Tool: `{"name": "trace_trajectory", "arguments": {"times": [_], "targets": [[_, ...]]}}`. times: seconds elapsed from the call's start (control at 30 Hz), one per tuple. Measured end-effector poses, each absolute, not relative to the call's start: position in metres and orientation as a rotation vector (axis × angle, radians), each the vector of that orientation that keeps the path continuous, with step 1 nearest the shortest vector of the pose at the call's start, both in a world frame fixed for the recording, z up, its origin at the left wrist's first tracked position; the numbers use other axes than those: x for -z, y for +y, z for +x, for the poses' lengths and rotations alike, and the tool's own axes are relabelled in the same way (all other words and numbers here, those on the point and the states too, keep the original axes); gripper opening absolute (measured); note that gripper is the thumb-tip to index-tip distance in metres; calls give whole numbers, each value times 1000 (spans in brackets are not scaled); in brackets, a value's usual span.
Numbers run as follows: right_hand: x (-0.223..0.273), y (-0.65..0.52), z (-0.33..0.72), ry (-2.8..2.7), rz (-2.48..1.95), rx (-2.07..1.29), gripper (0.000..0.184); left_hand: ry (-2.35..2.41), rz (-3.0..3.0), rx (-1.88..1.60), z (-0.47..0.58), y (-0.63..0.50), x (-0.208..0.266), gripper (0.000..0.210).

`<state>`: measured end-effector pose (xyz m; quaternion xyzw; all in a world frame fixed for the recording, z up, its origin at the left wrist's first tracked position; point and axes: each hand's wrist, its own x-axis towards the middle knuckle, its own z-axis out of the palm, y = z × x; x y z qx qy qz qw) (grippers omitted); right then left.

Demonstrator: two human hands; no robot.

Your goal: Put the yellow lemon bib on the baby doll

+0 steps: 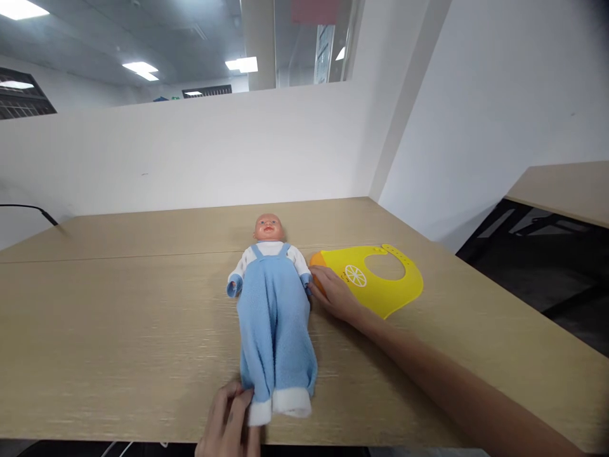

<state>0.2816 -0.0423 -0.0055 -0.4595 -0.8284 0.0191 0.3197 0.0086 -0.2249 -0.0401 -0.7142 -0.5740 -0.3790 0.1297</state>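
The table (118, 317) has a wood-look top with fine grain and a soft satin sheen. Toward its far edge, the doll's head (269, 227) looks like smooth plastic with a slight gloss. The blue overalls (276, 311) are matt, fuzzy cloth like fleece, and the white cuffs (292, 401) by the near edge look equally soft. Nearer the right edge, the yellow bib (375, 298) appears to be smooth, flexible rubber or silicone, more matt than shiny. Beyond the far edge, the painted wall (238, 152) is flat and matt.
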Motion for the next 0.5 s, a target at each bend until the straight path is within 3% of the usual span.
{"name": "trace_trajectory", "arguments": {"times": [0.2, 0.37, 0.5], "targets": [[7, -41, 280, -2188, -1237, -81, 28, -1562, -2348, 988, -4, -220, 41, 21], [6, -41, 279, -2191, -1245, -88, 27, -1542, -2283, 905, -2, -220, 39, 41], [6, -41, 279, -2192, -1247, -86, 27, -1482, -2175, 919, 14, -226, 32, 41]]}}
